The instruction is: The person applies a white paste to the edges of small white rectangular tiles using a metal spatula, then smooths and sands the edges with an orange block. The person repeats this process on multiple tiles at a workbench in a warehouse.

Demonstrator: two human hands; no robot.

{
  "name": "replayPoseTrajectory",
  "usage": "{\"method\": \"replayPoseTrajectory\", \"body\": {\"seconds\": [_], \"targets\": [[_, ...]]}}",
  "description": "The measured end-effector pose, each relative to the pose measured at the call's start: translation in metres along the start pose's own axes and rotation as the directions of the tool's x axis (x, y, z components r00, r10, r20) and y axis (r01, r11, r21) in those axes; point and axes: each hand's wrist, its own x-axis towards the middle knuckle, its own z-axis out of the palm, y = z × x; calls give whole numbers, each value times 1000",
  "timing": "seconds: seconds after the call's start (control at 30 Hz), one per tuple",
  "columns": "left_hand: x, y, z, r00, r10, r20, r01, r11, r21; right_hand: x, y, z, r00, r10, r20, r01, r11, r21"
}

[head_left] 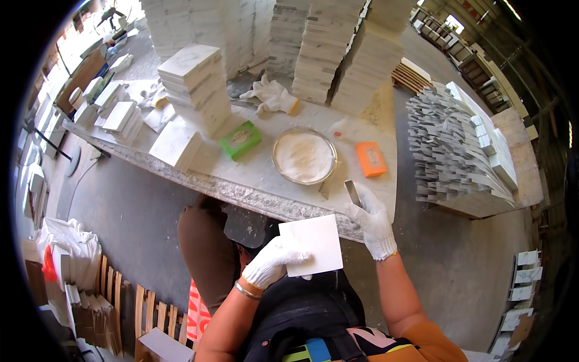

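Observation:
In a white knitted glove, my left hand grips a square white tile by its left side, thumb across its face, above my lap. My right hand, gloved the same way, is closed around a small, narrow, grey metal-looking blade that sticks up past the fingers. It is held to the right of the tile, apart from it. Just beyond, on the stone-topped table, stands a round clear-rimmed bowl of white powder or paste. An orange box lies right of the bowl, a green box left of it.
Stacks of marble tiles stand on the table, with taller stacks behind. A loose glove lies between them. To the right, thin grey pieces are piled on a pallet. Wooden slats are at lower left.

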Motion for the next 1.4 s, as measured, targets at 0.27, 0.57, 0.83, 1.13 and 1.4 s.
{"method": "replayPoseTrajectory", "body": {"seconds": [0.27,0.57,0.83,1.13,1.4], "targets": [[4,-5,-9,1000,-18,-24,20,995,93,-11,12,12,994,107,25,-107,994,-4],[0,0,1,1000,-6,-19,10,970,242,0,-13,35,896,-438,78,345,573,-744],[-2,-1,-5,999,-38,-17,41,943,330,3,-2,36,827,-505,248,455,340,-823],[3,0,-11,998,-61,15,58,989,139,-19,1,-15,991,16,-132,-55,955,-291],[5,-10,-19,994,-104,35,97,982,163,-16,10,8,967,189,173,-144,960,-241]]}}
